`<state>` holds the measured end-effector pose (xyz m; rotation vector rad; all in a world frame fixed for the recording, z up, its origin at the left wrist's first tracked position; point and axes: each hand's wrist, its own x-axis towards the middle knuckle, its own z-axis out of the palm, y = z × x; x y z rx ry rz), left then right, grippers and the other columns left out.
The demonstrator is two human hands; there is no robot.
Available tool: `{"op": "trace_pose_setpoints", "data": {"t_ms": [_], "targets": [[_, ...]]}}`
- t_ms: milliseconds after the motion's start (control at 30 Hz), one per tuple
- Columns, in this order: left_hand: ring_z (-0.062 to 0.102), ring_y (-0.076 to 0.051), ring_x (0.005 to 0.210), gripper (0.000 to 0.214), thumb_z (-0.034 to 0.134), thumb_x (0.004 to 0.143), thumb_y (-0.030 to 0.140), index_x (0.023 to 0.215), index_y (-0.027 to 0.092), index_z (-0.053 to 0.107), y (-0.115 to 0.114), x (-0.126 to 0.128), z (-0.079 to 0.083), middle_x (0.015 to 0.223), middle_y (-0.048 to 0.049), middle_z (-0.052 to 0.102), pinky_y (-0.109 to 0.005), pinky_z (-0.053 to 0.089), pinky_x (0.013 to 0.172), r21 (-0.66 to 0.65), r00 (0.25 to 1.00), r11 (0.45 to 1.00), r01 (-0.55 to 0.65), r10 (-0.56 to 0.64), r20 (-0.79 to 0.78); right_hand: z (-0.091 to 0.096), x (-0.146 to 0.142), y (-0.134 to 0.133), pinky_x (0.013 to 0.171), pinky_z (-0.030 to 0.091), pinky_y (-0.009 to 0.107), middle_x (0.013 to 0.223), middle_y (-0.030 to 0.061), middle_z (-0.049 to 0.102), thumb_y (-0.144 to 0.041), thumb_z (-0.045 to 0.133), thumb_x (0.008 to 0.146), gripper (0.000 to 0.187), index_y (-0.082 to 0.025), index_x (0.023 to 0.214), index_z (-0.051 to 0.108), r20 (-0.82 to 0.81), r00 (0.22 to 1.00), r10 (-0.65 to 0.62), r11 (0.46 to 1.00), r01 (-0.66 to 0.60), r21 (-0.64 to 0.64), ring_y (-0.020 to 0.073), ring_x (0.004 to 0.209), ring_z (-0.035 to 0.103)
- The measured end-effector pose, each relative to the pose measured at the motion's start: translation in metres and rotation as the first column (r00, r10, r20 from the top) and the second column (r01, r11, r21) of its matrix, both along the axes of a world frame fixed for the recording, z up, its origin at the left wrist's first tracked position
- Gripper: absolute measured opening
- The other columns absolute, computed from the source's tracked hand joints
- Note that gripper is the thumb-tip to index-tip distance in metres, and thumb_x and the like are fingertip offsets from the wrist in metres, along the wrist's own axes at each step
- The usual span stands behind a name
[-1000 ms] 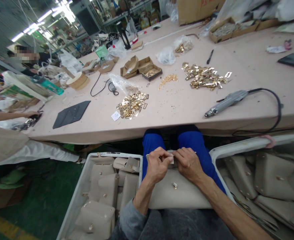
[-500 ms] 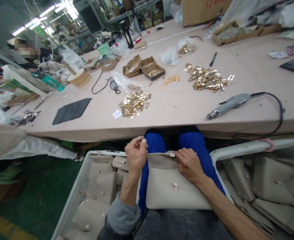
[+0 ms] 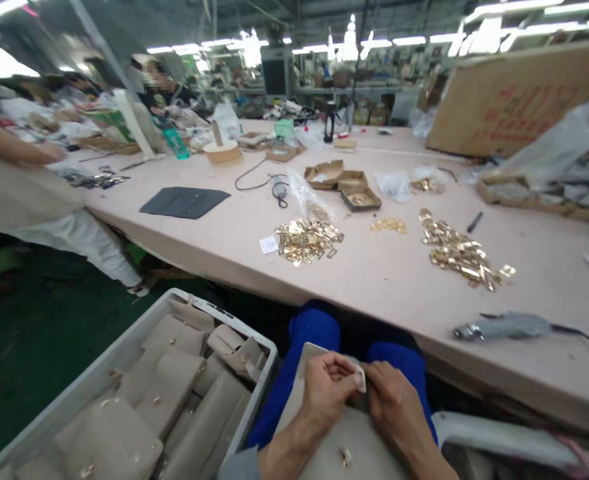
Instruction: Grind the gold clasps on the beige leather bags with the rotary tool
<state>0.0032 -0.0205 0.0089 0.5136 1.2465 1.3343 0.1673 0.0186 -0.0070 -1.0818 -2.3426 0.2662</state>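
A beige handbag lies on my lap, its small metal clasp facing up. My left hand is closed at the bag's upper edge, thumb and curled fingers pinched at a small pale piece. Whether that piece is a fitting or part of the bag's edge I cannot tell. Right beside it, my right hand is closed on the bag's flap edge, its fingertips partly hidden. On the table ahead lie a heap of gold rectangular fittings and a heap of longer gold pieces.
To my left stands a white crate full of beige bags; another crate's rim is at right. A corded electric screwdriver lies on the table, with small open boxes and a dark sheet. A person stands at far left.
The view has swung left and up. My left hand, raised apart from the bag before, has come down to its top edge beside my right hand, which stays on the bag.
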Motion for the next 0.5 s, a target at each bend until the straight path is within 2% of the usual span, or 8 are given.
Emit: {"op": "trace_pose_setpoints", "data": {"t_ms": [100,200,267,333,400,500], "targets": [[0.067,-0.019,0.058,0.028,0.092,0.056,0.026,0.068,0.018,0.068,0.001,0.003,-0.015,0.067,-0.0072,0.072,-0.028,0.055,0.055,0.003,0.998,0.998,-0.057,0.057,-0.035,0.011,0.008,0.028,0.076,0.060,0.036,0.102,0.0053,0.077,-0.008,0.043,0.089,0.043,-0.029,0.113,0.072,-0.054,0.992,0.117,0.992,-0.120,-0.043,0.0237,0.090,0.075],[0.067,-0.022,0.058,0.029,0.092,0.054,0.027,0.068,0.023,0.067,-0.001,0.005,-0.029,0.067,-0.0060,0.070,-0.034,0.056,0.054,-0.021,0.996,0.997,-0.075,0.074,-0.052,0.041,0.000,0.064,0.078,0.062,0.036,0.104,0.0061,0.077,-0.019,0.051,0.093,0.032,-0.027,0.116,0.072,-0.168,0.983,0.072,0.989,-0.093,-0.116,0.0236,0.089,0.076],[0.067,-0.023,0.057,0.030,0.092,0.054,0.031,0.069,0.025,0.067,-0.003,0.005,-0.035,0.068,-0.0049,0.068,-0.037,0.057,0.054,-0.028,0.996,0.996,-0.079,0.078,-0.038,0.063,-0.019,0.088,0.077,0.061,0.036,0.101,0.0068,0.077,-0.030,0.059,0.095,0.022,-0.025,0.112,0.072,-0.216,0.976,-0.005,0.991,-0.025,-0.134,0.0233,0.085,0.074],[0.068,-0.024,0.056,0.031,0.092,0.056,0.035,0.070,0.027,0.066,-0.005,0.005,-0.039,0.068,-0.0039,0.067,-0.040,0.057,0.055,-0.032,0.998,0.997,-0.069,0.068,-0.015,0.075,-0.046,0.111,0.078,0.060,0.037,0.100,0.0070,0.076,-0.035,0.062,0.095,0.021,-0.023,0.108,0.073,-0.236,0.971,-0.037,0.993,0.010,-0.116,0.0229,0.083,0.073],[0.067,-0.024,0.055,0.032,0.092,0.056,0.038,0.070,0.027,0.065,-0.005,0.003,-0.039,0.067,-0.0032,0.066,-0.041,0.057,0.056,-0.030,0.999,0.998,-0.053,0.053,-0.004,0.077,-0.077,0.133,0.080,0.058,0.038,0.099,0.0071,0.076,-0.034,0.061,0.095,0.022,-0.022,0.108,0.074,-0.238,0.971,-0.008,0.994,-0.018,-0.109,0.0221,0.082,0.071],[0.066,-0.025,0.055,0.032,0.092,0.056,0.037,0.070,0.027,0.065,-0.004,-0.001,-0.036,0.068,-0.0037,0.066,-0.043,0.058,0.056,-0.028,0.999,0.998,-0.050,0.050,0.006,0.066,-0.122,0.164,0.081,0.057,0.037,0.098,0.0081,0.074,-0.031,0.059,0.093,0.024,-0.018,0.108,0.073,-0.218,0.973,0.070,0.989,-0.096,-0.110,0.0212,0.083,0.068]]}}
